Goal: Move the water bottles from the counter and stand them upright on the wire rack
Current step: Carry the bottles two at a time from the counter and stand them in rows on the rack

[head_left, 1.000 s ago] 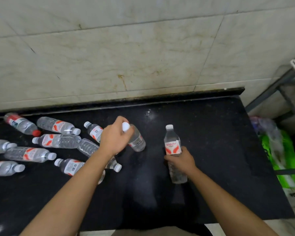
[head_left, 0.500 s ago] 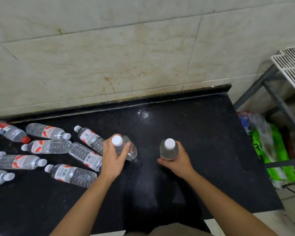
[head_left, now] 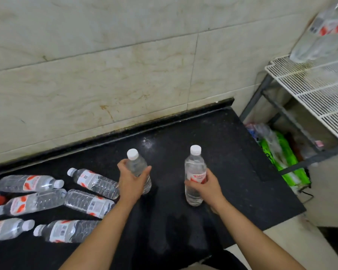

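We had our left grip [head_left: 131,183] clenched round one water bottle [head_left: 137,165] | right grip [head_left: 206,187] clenched round a second bottle [head_left: 195,166] | both held cap-up over the table [head_left: 242,162], likely so they land standing | wire rack [head_left: 310,90] stood at 2 o'clock | loose bottles [head_left: 94,181] lay flat at 9 o'clock.

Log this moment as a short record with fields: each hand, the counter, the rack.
left: left hand grips a white-capped bottle, cap up
right: right hand grips a second bottle at its label, cap up
counter: black counter; at least six lying bottles on its left part
rack: wire rack to the right; a blurred bottle on it
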Motion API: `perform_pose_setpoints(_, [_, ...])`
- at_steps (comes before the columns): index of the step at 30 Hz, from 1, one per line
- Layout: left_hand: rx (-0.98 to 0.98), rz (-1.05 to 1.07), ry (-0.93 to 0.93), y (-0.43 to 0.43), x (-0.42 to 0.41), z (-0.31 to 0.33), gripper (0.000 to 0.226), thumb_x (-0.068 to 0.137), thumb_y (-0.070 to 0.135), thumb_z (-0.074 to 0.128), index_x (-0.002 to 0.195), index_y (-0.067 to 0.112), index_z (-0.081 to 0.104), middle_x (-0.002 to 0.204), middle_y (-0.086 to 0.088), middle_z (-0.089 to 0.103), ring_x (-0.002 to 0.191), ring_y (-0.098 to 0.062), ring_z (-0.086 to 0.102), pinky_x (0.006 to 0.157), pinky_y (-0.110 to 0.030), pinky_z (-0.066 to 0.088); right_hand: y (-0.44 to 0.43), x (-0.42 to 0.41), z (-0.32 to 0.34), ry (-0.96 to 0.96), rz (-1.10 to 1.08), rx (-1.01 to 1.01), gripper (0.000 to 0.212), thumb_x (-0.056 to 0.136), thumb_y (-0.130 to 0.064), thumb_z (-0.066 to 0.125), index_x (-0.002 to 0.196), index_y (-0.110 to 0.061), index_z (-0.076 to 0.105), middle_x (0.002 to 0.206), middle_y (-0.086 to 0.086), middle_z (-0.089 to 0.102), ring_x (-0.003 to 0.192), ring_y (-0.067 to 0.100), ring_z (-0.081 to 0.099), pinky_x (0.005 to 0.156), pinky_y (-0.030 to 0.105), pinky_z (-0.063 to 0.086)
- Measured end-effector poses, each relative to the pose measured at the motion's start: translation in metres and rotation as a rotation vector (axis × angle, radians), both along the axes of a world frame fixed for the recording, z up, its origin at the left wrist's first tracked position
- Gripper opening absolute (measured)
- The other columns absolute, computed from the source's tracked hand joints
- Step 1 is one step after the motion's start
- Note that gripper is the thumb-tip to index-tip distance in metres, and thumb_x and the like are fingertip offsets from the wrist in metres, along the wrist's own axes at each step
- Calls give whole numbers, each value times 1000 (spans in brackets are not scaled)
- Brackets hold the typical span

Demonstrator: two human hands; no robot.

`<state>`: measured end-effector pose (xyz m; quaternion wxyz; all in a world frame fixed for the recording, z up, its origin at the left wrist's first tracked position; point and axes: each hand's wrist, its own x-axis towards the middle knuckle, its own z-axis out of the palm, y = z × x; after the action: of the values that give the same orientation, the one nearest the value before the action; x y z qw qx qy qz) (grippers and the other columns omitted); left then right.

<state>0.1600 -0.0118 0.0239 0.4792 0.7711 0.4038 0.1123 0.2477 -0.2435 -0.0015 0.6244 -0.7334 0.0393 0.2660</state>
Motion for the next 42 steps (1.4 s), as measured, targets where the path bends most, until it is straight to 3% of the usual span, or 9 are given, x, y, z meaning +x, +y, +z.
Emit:
perform_pose_setpoints(7, [-217,-56,-87,-15,43,9,71,65,60,85,118,26,51,112,4,65,103,-20,67,94,-48,55,-50,5,32,58,-294,337,59,71,-19,77,127,-15,58,102,7,70,96,26,67,85,43,56])
perform_pose_setpoints(11, [-369,-113,-237,-69,76,44,48,73,44,85,110,23,62,104,5,71,94,-14,70,87,-40,59,-89,14,67,78,-372,458,53,75,-44,81,113,-13,63,92,8,67,84,23,67,78,39,57])
perform_pose_setpoints(14, [-498,-199,-323,-116,93,81,38,77,41,82,106,22,66,102,0,74,94,-19,73,80,-34,59,-126,20,94,78,-391,519,64,61,-60,87,101,-13,70,95,12,69,86,26,67,87,41,53])
perform_pose_setpoints(19, [-640,-364,-451,-196,113,147,51,78,52,76,106,11,65,86,-6,72,78,-22,71,77,-40,57,-195,44,142,-108,-415,541,34,76,-40,76,95,-11,75,90,14,70,82,29,66,82,41,51])
perform_pose_setpoints(23, [-779,-457,-516,-266,130,179,56,78,64,68,95,11,60,73,-6,59,64,-20,59,65,-34,51,-266,65,166,-257,-383,549,56,73,-42,77,111,-1,65,89,16,68,79,29,67,77,42,56])
perform_pose_setpoints(27, [-881,-488,-588,-354,145,194,42,91,53,54,74,15,60,64,-5,57,56,-20,57,60,-33,49,-347,89,178,-263,-373,644,66,76,-40,77,121,5,59,86,17,68,69,27,68,64,36,57])
perform_pose_setpoints(32, [-805,-484,-580,-449,183,217,37,90,47,52,69,20,67,69,-5,62,60,-22,60,69,-38,49,-445,124,197,-319,-413,615,68,72,-45,83,121,-1,65,94,16,71,79,30,69,75,41,55])
perform_pose_setpoints(35, [-735,-453,-574,-490,207,230,28,90,41,51,79,16,58,71,-7,59,60,-23,60,60,-35,54,-490,149,211,-339,-459,628,74,70,-44,88,124,-1,63,93,14,71,77,27,69,72,40,56])
perform_pose_setpoints(42, [-507,-507,-712,-524,279,253,46,70,51,79,97,17,63,77,4,72,68,-13,69,62,-28,57,-523,225,231,-348,-508,667,52,76,-36,80,120,-12,65,91,5,73,78,22,71,75,44,59])
